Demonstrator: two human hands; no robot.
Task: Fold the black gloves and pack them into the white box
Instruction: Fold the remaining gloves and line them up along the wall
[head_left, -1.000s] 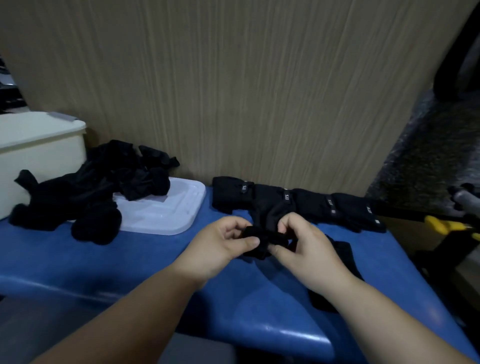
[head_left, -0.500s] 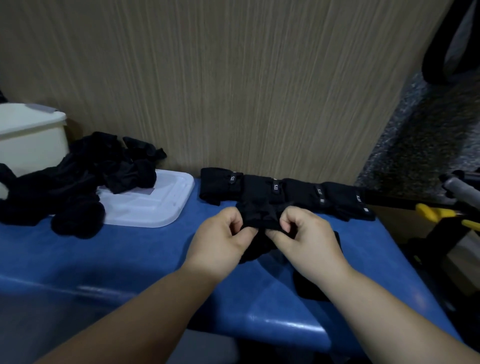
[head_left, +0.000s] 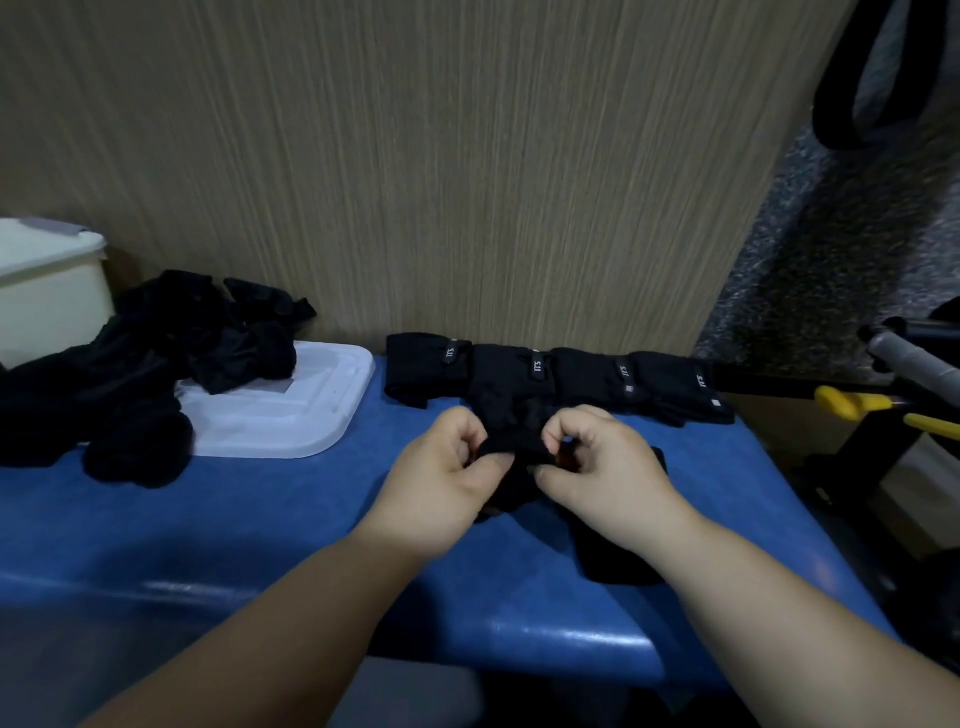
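Observation:
My left hand (head_left: 439, 480) and my right hand (head_left: 605, 470) both pinch one black glove (head_left: 514, 457) between them, just above the blue table (head_left: 249, 530). Part of that glove hangs down behind my hands. Another black glove (head_left: 618, 561) lies flat under my right wrist. A row of several folded black gloves (head_left: 561, 376) lines the wall behind my hands. A loose pile of black gloves (head_left: 135, 374) sits at the left. The white box (head_left: 49, 296) stands at the far left, partly out of frame.
A white lid (head_left: 301, 410) lies flat on the table beside the pile, with gloves spilling onto it. A wood-grain wall (head_left: 467, 156) backs the table. Right of the table stand a dark frame and yellow-handled parts (head_left: 852, 405).
Both hands have drawn slightly closer to the folded row while bunching the glove tighter between the fingers. The camera has shifted a little, so the pile and box sit further left.

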